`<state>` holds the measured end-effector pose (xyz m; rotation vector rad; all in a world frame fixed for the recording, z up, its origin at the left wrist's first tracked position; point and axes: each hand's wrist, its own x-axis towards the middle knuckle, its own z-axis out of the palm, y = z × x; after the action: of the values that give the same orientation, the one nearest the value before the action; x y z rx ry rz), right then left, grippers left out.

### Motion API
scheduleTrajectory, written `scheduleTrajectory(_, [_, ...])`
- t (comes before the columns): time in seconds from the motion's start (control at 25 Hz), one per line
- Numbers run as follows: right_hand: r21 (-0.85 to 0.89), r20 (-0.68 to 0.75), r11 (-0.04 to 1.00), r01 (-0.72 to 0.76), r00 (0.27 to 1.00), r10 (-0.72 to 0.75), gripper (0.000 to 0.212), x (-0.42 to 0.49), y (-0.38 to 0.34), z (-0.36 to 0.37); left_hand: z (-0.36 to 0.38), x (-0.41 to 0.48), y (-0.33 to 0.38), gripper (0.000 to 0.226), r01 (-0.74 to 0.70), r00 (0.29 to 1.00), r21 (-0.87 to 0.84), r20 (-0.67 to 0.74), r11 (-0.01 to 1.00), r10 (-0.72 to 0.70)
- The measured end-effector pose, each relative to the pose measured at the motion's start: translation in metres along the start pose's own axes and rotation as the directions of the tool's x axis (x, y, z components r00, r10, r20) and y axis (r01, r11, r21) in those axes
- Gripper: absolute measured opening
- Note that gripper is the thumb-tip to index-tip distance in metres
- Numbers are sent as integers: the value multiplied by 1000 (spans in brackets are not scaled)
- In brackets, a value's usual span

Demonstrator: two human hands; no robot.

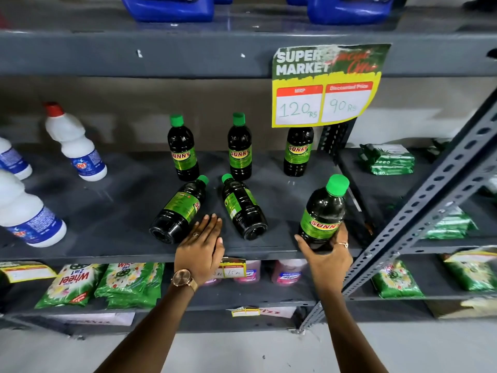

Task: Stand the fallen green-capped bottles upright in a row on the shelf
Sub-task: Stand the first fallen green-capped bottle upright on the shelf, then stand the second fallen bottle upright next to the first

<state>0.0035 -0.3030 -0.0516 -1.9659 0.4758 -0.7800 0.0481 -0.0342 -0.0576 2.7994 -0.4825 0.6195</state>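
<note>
On the grey shelf two Sunny bottles lie fallen. Our right hand clamps a third Sunny bottle low on its body; probably full, heavyish, slick plastic. Our left hand hovers flat, fingers together, holding nothing.

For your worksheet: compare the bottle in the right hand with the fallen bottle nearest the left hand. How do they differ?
The held bottle is nearly upright, cap up; the fallen bottle lies on its side on the shelf, base toward the camera. The right hand grips the first; the open left hand is beside the second. Both are dark, green-capped, green-labelled.
</note>
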Motion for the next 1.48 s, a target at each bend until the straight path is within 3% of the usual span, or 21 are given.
scheduleTrajectory(0.32, [-13,55,1000,-28,998,28,96,-4,2,-3,-11,2,9,50,61,995,-13,78,998,-60])
scheduleTrajectory(0.48, [-6,74,998,-57,996,57,97,0,-1,-3,-21,-2,9,53,80,982,-144,180,986,-53])
scheduleTrajectory(0.6, [221,29,965,-142,990,139,108,-18,-15,-7,-43,-12,3,49,18,985,-343,168,939,42])
scheduleTrajectory(0.68, [366,-64,914,-177,975,214,93,-57,-29,-8,-63,-19,-10,45,-55,994,-416,64,908,89])
scheduleTrajectory(0.76, [384,-5,899,-208,974,227,60,-101,-55,0,-78,-22,-33,40,-80,997,-464,-58,882,60])
scheduleTrajectory(0.84, [285,153,944,-168,980,129,48,-116,-88,15,-84,-20,-60,38,-74,992,-482,-125,873,14])
scheduleTrajectory(0.96, [-41,220,998,53,975,-43,61,-79,-130,59,-82,-10,-112,38,13,994,-437,-94,899,-60])
scheduleTrajectory(1.04, [-411,391,908,78,915,98,80,-32,-144,89,-75,3,-145,39,123,990,-397,-19,910,-143])
scheduleTrajectory(1.12, [-628,523,775,73,777,350,85,6,-149,108,-67,18,-168,39,192,980,-353,127,916,-156])
scheduleTrajectory(1.16, [-646,550,762,44,719,425,78,18,-151,112,-62,25,-175,41,206,968,-328,208,922,-142])
scheduleTrajectory(1.24, [-577,559,811,-100,676,481,55,28,-149,114,-53,32,-180,49,196,946,-270,304,943,-110])
scheduleTrajectory(1.36, [-397,481,883,-251,762,433,44,20,-131,117,-44,34,-185,54,143,956,-234,283,961,-74])
scheduleTrajectory(1.48, [-168,284,959,-229,920,270,56,7,-114,125,-40,34,-188,55,130,961,-211,266,969,-71])
